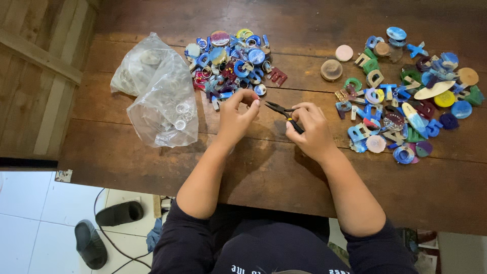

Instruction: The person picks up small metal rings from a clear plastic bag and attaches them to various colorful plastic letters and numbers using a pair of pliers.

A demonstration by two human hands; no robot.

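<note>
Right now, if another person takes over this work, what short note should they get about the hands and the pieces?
Left hand: pinches something small at the fingertips, too small to tell.
Right hand: holds the pliers, tips pointing toward the left hand.
Left pile: coloured pieces, several with metal rings on them.
Right pile: coloured pieces, no rings that I can see.
Plastic bag: holds loose rings, left of the hands.
</note>
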